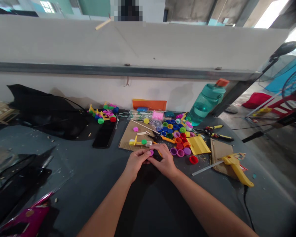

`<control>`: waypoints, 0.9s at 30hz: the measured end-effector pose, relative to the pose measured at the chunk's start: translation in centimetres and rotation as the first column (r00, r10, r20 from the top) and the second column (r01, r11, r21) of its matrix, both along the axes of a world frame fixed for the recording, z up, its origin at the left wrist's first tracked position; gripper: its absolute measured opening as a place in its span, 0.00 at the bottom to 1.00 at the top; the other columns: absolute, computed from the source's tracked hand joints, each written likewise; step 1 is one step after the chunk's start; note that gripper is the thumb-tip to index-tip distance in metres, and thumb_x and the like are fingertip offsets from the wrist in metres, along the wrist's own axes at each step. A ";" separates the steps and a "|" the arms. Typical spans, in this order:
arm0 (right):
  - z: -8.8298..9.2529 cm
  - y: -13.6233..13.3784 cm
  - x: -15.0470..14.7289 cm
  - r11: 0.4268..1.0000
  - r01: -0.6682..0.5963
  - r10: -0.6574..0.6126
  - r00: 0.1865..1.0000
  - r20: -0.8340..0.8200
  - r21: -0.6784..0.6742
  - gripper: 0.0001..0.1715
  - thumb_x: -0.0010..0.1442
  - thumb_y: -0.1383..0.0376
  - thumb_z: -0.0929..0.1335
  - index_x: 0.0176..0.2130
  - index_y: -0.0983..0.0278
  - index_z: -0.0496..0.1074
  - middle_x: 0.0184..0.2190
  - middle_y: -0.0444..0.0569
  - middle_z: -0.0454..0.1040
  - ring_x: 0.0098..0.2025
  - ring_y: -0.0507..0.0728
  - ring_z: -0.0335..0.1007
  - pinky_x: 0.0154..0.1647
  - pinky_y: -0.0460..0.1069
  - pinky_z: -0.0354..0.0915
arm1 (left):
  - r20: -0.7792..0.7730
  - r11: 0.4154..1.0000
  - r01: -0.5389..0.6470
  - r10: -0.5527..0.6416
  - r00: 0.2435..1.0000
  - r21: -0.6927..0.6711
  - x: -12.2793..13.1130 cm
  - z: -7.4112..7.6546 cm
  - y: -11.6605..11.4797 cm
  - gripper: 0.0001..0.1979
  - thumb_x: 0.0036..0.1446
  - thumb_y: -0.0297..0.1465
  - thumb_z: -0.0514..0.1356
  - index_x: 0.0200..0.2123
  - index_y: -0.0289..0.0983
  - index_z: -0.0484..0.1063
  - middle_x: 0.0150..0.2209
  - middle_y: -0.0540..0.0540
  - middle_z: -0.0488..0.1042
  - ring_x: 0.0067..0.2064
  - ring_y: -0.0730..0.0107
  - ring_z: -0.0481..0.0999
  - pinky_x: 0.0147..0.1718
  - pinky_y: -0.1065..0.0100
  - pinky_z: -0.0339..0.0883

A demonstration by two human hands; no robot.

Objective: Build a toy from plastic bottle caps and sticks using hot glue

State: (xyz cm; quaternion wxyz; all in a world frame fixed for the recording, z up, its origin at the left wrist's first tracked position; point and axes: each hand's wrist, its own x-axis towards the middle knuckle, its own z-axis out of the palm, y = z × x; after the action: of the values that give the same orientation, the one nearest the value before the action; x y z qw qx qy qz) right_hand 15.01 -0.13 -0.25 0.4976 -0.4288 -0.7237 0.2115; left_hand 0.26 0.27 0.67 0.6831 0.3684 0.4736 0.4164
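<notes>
- We are bringing both hands together at the middle of the dark table (93,177), the left hand (136,162) and right hand (164,161) meeting fingertip to fingertip.
- We are pinching a small purple cap (151,152) between them; it is sitting just in front of the cardboard sheet (128,136), and both hands look closed on it.
- A pile of coloured caps (177,135) is lying just beyond the right hand, with a red cap (193,160) apart beside it.
- We are working close to the yellow glue gun (236,166), resting to the right on a cardboard scrap; a careless elbow could be catching its cord and dragging the nozzle over.
- The cap is tiny and mostly hidden by our fingers, so a loosened pinch could be sending it rolling in among the others.
- A black phone (104,135) is lying to the left, and a green water bottle (206,103) is leaning behind.
</notes>
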 end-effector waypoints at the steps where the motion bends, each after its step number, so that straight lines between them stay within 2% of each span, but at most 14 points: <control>1: 0.1 -0.1 0.0 1.000 -0.020 0.020 1.000 0.011 0.001 0.17 0.52 0.66 0.70 0.44 0.58 0.70 0.40 0.49 0.74 0.45 0.59 0.68 0.48 0.56 0.63 | 0.003 1.000 0.002 -0.002 1.000 0.000 0.0 0.0 0.0 0.12 0.44 0.37 0.67 0.29 0.35 0.76 0.27 0.49 0.73 0.31 0.74 0.71 0.31 0.72 0.67; 3: 0.2 -0.1 0.0 0.999 -0.038 0.038 0.999 0.015 0.004 0.14 0.54 0.66 0.69 0.43 0.58 0.70 0.40 0.49 0.74 0.45 0.58 0.68 0.49 0.57 0.62 | 0.006 1.000 0.006 -0.006 1.000 0.004 -0.1 -0.1 0.0 0.12 0.44 0.38 0.66 0.28 0.34 0.76 0.27 0.48 0.73 0.30 0.73 0.71 0.31 0.70 0.67; 7: 0.0 0.0 0.0 1.000 0.005 -0.005 0.999 -0.032 -0.007 0.08 0.53 0.65 0.70 0.37 0.59 0.70 0.38 0.49 0.74 0.44 0.58 0.68 0.46 0.55 0.64 | 0.006 1.000 0.014 -0.014 1.000 0.004 0.0 -0.1 0.0 0.13 0.43 0.38 0.67 0.28 0.34 0.76 0.26 0.48 0.73 0.29 0.73 0.70 0.30 0.70 0.67; 12: 0.0 -0.1 -0.1 1.000 -0.025 0.025 1.000 -0.002 0.006 0.13 0.53 0.66 0.70 0.41 0.59 0.70 0.39 0.49 0.74 0.45 0.58 0.68 0.47 0.56 0.63 | -0.001 1.000 0.010 -0.010 1.000 0.007 0.0 0.0 0.0 0.12 0.43 0.38 0.66 0.27 0.34 0.76 0.25 0.49 0.72 0.29 0.74 0.70 0.30 0.71 0.67; 17: -0.1 -0.1 -0.2 1.000 -0.007 0.007 1.000 -0.008 0.008 0.09 0.55 0.66 0.68 0.40 0.59 0.71 0.38 0.49 0.75 0.44 0.58 0.69 0.47 0.56 0.64 | -0.009 1.000 0.015 -0.015 1.000 0.008 0.1 0.1 -0.1 0.14 0.43 0.38 0.67 0.29 0.34 0.77 0.27 0.47 0.74 0.30 0.71 0.71 0.31 0.70 0.67; 23: 0.0 -0.2 -0.2 0.999 -0.049 0.048 0.998 0.047 0.018 0.17 0.54 0.68 0.68 0.45 0.57 0.71 0.41 0.49 0.75 0.46 0.59 0.68 0.48 0.57 0.63 | -0.010 1.000 0.014 -0.014 1.000 0.023 0.1 -0.1 -0.1 0.12 0.43 0.37 0.67 0.29 0.33 0.77 0.26 0.48 0.74 0.29 0.73 0.70 0.32 0.71 0.66; 27: -0.1 -0.1 -0.2 0.999 -0.035 0.034 0.999 0.038 0.026 0.13 0.57 0.67 0.67 0.43 0.57 0.72 0.40 0.48 0.75 0.46 0.58 0.68 0.47 0.56 0.64 | 0.000 1.000 0.013 -0.013 1.000 0.015 0.1 -0.2 -0.1 0.13 0.43 0.36 0.67 0.31 0.33 0.77 0.28 0.47 0.75 0.31 0.72 0.71 0.32 0.70 0.67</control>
State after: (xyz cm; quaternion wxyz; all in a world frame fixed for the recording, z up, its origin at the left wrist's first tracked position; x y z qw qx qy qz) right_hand 14.77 -0.26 -0.37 0.4857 -0.4135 -0.7431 0.2023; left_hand 0.35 0.19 0.48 0.6830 0.3764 0.4682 0.4154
